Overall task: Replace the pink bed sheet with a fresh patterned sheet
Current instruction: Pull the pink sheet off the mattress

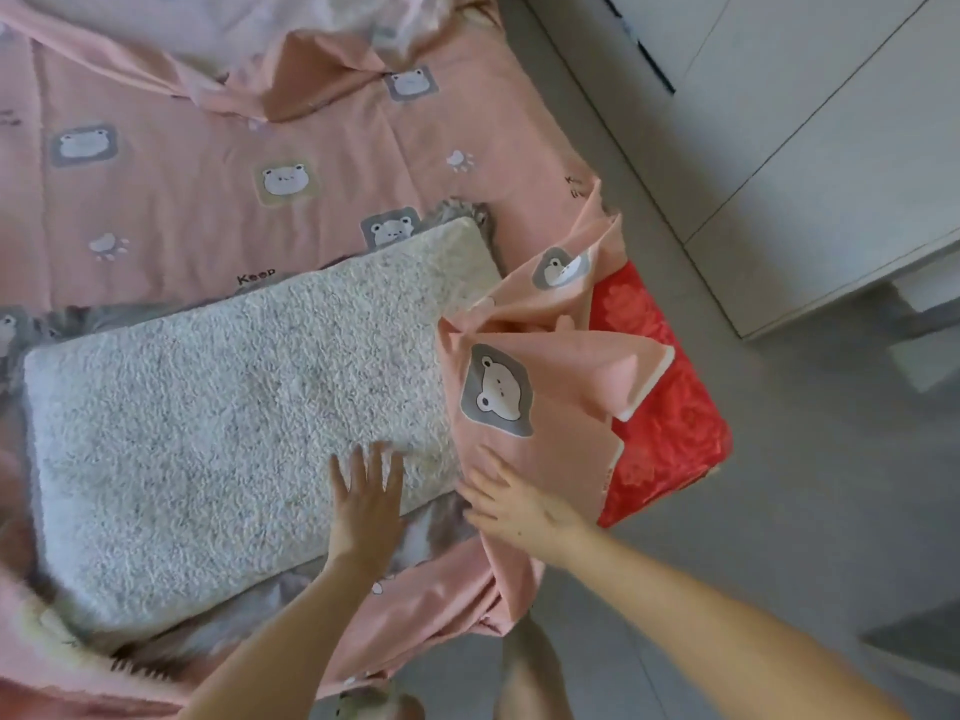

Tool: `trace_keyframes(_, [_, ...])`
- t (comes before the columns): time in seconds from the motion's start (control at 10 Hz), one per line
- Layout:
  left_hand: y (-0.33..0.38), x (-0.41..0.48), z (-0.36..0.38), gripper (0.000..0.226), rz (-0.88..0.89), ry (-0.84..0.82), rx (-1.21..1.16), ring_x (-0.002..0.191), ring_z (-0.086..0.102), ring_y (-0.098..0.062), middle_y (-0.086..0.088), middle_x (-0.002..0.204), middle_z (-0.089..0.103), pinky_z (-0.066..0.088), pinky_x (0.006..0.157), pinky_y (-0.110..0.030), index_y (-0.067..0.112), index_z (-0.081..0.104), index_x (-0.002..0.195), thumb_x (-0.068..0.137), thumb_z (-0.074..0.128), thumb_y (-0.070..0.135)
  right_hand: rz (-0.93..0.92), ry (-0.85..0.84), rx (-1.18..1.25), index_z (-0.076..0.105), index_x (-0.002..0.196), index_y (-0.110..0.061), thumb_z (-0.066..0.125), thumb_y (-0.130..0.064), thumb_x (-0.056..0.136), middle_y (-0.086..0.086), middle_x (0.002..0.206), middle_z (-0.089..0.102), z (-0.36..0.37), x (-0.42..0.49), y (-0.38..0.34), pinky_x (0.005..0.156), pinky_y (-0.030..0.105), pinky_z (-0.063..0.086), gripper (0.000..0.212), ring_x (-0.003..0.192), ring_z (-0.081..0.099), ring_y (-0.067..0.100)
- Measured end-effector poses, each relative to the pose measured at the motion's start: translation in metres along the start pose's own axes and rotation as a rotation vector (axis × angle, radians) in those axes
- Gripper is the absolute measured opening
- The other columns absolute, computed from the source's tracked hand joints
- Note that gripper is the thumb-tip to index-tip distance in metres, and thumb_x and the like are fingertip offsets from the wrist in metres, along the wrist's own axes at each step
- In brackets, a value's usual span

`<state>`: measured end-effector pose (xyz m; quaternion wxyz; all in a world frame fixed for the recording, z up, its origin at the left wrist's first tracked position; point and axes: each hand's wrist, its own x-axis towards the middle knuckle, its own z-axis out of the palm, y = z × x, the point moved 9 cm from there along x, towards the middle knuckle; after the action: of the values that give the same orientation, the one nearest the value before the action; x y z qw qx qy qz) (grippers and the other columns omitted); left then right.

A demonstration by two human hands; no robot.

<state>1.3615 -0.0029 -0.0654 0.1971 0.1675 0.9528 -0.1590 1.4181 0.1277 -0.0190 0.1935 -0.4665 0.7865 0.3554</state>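
Head view is showing the left hand (366, 498) lying flat on the near right end of the white fleecy pillow (218, 418), fingers straight and spread, gripping nothing. The right hand (514, 506) is resting just off that same end of the pillow, fingers stretched out over the pink sheet (332, 148) and, as far as can be told, not pinching it. The sheet is spreading out beyond the pillow and passing under it. Its loose corner (566, 356) is lying bunched and turned back just to the pillow's right, baring the red flowered mattress (670, 439) farther right again. The loosened cloth is sitting directly under and ahead of the right hand's fingertips, with its free edge running away from the person alongside the pillow's short end. So the right hand is looking the nearer one to gather it, though the pillow is probably pinning the sheet and needing to come off first. No fresh sheet is showing itself plainly.
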Motion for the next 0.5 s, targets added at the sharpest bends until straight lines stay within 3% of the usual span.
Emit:
trace_keyframes(0.1, [0.003,0.03,0.016,0.095,-0.027,-0.05,0.068,0.141,0.009,-0.047,-0.029,0.153,0.002,-0.005,0.107,-0.067,0.003,-0.016,0.143,0.091,0.051,0.046,-0.141,0.037,-0.079,0.035,0.143,-0.016,0.04,-0.021,0.097,0.014,0.153,0.025,0.031,0.027,0.014,0.102,0.068,-0.007,0.046,0.141,0.017,0.041])
trace_keyframes(0.2, [-0.002,0.056,0.017,0.085,0.035,-0.044,0.054,0.109,0.055,-0.048,-0.033,0.123,0.052,0.043,0.093,-0.061,-0.005,0.042,0.134,0.063,0.081,0.017,-0.2,0.039,-0.118,0.065,0.113,-0.017,0.052,-0.016,0.09,0.006,0.121,0.06,0.067,0.029,0.022,0.105,0.068,-0.002,0.026,0.121,0.047,0.036])
trace_keyframes(0.3, [-0.013,0.068,0.002,0.061,0.154,0.036,-0.001,0.071,0.065,-0.035,-0.02,0.086,0.066,0.055,0.068,-0.044,-0.004,0.06,0.1,0.046,0.088,0.008,-0.203,0.184,0.0,0.074,0.077,-0.024,0.067,-0.021,0.077,-0.004,0.081,0.068,0.084,0.021,0.028,0.108,0.066,0.017,0.008,0.088,0.061,0.024])
trace_keyframes(0.4, [-0.049,0.066,-0.061,0.049,0.172,0.143,-0.122,0.056,0.063,-0.027,-0.008,0.069,0.066,0.054,0.06,-0.033,0.005,0.066,0.077,0.036,0.091,0.015,0.037,0.339,0.348,0.071,0.066,-0.018,0.078,-0.014,0.061,0.002,0.068,0.064,0.089,0.004,0.066,0.091,0.059,0.04,0.009,0.074,0.059,0.026])
trace_keyframes(0.5, [-0.099,0.073,-0.14,0.034,0.169,0.308,-0.245,0.041,0.054,-0.028,-0.007,0.053,0.058,0.049,0.049,-0.03,0.007,0.056,0.061,0.045,0.086,0.007,0.269,0.427,0.658,0.073,0.082,-0.017,0.064,-0.03,0.086,0.004,0.089,0.069,0.09,-0.016,0.105,0.094,0.058,0.038,0.017,0.096,0.06,0.029])
